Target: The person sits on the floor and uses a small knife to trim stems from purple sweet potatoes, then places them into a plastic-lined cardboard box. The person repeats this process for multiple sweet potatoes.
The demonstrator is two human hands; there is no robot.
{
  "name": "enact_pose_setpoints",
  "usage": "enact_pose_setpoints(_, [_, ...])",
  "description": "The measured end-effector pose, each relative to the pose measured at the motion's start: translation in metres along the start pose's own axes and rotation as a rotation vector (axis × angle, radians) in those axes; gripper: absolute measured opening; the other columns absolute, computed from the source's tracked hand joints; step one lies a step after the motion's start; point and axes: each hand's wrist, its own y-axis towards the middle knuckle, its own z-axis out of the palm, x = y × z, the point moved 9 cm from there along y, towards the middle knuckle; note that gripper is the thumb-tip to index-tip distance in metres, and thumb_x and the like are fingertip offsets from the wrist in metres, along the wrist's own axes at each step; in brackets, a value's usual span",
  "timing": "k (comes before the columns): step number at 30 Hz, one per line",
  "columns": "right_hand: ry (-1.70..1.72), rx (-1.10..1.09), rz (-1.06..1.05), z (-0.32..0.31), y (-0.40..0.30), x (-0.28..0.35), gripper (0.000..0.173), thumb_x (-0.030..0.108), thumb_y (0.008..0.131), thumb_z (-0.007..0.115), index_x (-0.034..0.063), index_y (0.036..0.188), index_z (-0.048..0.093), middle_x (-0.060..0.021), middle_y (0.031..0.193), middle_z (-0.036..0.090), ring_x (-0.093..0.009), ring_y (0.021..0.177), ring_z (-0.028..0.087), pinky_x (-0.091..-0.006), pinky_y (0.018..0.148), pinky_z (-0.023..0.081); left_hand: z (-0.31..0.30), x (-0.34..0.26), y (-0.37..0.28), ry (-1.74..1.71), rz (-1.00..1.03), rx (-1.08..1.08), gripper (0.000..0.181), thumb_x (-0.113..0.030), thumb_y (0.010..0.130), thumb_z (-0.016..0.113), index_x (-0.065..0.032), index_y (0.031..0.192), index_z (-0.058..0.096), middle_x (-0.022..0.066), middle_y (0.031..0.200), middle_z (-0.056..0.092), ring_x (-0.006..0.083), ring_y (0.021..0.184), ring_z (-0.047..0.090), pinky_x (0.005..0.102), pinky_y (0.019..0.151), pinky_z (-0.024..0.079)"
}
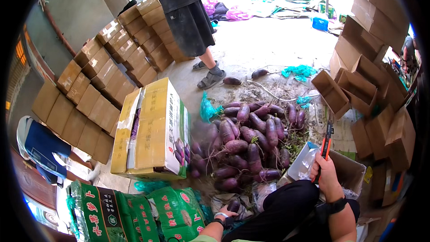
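My left hand (pixel 225 212) is around a dark purple radish (pixel 233 205) low in the picture, over a crumpled pale cloth (pixel 218 202). My right hand (pixel 324 171), raised at the right above an open carton, grips an orange and black utility knife (pixel 325 146), its tip pointing up and away. Before me lies a heap of purple radishes (pixel 253 141) with thin roots, some bearing green stubs. A box-like container with clear plastic (pixel 306 164) sits just left of the right hand, and the open carton (pixel 352 171) stands beneath it.
A taped radish carton (pixel 153 131) stands left of the heap; green printed packaging (pixel 134 213) lies below it. Stacked brown cartons (pixel 111 64) line the left, and open empty boxes (pixel 357 84) the right. One person (pixel 188 16) stands beyond the heap; another (pixel 47 148) is at far left.
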Motion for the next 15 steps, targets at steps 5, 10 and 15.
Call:
enact_pose_setpoints(5, [-0.019, -0.004, 0.020, 0.0005, -0.0004, -0.0001, 0.022, 0.023, 0.091, 0.060, 0.0125, 0.084, 0.043, 0.0005, 0.057, 0.041, -0.012, 0.045, 0.040, -0.0289, 0.043, 0.037, 0.0002, -0.0004, 0.0016, -0.019, 0.000, 0.007, 0.087, -0.042, 0.053, 0.085, -0.0069, 0.126, 0.054, 0.0168, 0.121, 0.061, 0.0304, 0.112, 0.058, 0.0366, 0.096, 0.044])
enact_pose_setpoints(10, [-0.033, 0.004, 0.019, 0.0018, 0.0002, 0.0000, 0.021, 0.022, 0.092, 0.060, 0.0127, 0.084, 0.043, 0.0008, 0.057, 0.041, -0.011, 0.044, 0.039, -0.0285, 0.042, 0.036, 0.0006, 0.0023, 0.0050, -0.023, 0.006, -0.017, 0.083, -0.042, 0.053, 0.085, -0.0079, 0.123, 0.057, 0.0148, 0.118, 0.063, 0.0288, 0.109, 0.059, 0.0362, 0.095, 0.045])
enact_pose_setpoints(15, [-0.014, 0.010, 0.026, 0.0028, -0.0001, -0.0005, 0.020, 0.022, 0.092, 0.059, 0.0134, 0.084, 0.042, 0.0016, 0.057, 0.039, -0.011, 0.044, 0.038, -0.0278, 0.042, 0.035, 0.0009, 0.0045, 0.0056, -0.003, -0.004, -0.026, 0.082, -0.042, 0.052, 0.085, -0.0081, 0.121, 0.058, 0.0142, 0.117, 0.063, 0.0282, 0.108, 0.060, 0.0362, 0.094, 0.045])
